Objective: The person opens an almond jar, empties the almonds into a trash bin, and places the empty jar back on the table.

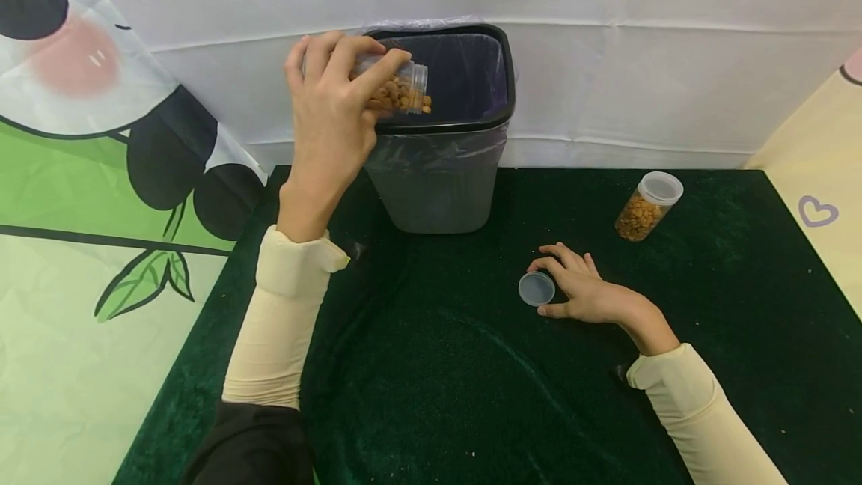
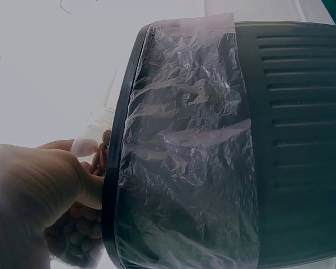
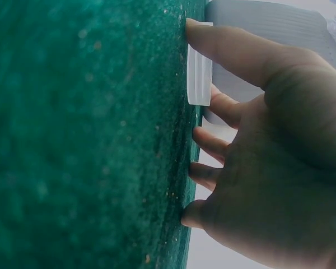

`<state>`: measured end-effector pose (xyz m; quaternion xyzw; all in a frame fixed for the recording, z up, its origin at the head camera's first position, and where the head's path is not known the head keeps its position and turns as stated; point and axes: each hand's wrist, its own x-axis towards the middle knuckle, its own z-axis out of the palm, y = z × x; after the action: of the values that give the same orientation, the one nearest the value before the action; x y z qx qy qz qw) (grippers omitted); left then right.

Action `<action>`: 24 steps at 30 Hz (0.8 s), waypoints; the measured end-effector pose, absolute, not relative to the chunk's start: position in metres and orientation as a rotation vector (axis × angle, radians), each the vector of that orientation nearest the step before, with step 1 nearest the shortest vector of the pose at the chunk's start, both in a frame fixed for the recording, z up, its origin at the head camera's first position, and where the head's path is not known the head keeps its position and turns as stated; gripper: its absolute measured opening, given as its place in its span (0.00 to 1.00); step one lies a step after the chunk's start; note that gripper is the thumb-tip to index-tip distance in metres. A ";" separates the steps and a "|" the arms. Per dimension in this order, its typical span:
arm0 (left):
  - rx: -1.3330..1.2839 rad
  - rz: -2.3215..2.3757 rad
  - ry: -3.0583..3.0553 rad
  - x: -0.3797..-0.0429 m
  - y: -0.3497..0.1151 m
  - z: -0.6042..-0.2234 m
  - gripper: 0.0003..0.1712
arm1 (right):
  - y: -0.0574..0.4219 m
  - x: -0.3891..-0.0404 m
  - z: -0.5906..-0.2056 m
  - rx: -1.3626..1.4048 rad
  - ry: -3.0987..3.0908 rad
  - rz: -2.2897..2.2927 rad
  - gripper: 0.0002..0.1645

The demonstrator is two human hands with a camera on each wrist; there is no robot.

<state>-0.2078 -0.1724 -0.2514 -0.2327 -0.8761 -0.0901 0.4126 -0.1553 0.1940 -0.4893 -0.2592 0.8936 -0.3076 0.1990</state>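
Observation:
In the head view my left hand (image 1: 333,103) grips a clear plastic jar (image 1: 419,79) tipped on its side above the bin. Brown nugget-like pieces (image 1: 397,94) lie along its lower wall up to the uncapped mouth. The left wrist view shows more of these pieces (image 2: 81,227) below the hand, partly behind the bin's rim. My right hand (image 1: 582,294) is low on the green cloth, thumb and index finger on opposite sides of a round translucent lid (image 1: 536,289). The lid (image 3: 199,75) lies flat there; the index fingertip is partly hidden behind it.
A grey bin (image 1: 441,197) with a black rim and clear liner stands at the cloth's back edge, against a white backdrop. At the back right stands a second jar (image 1: 640,217), white-lidded and filled with similar pieces. Dark green cloth (image 1: 431,380) covers the table.

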 end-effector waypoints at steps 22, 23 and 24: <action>-0.597 -0.170 -2.154 -0.209 -0.171 -0.252 0.32 | 0.191 -0.151 -0.479 -0.736 2.484 -0.864 0.33; -0.594 -0.169 -2.152 -0.209 -0.171 -0.252 0.33 | 0.191 -0.151 -0.479 -0.735 2.483 -0.864 0.33; -0.592 -0.168 -2.149 -0.209 -0.171 -0.252 0.33 | 0.191 -0.151 -0.479 -0.734 2.482 -0.863 0.33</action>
<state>-0.2093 -0.1709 -0.2517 -0.2380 -0.8644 -0.0675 0.4377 -0.1509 0.1912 -0.4791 -0.2632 0.8904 -0.3097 0.2050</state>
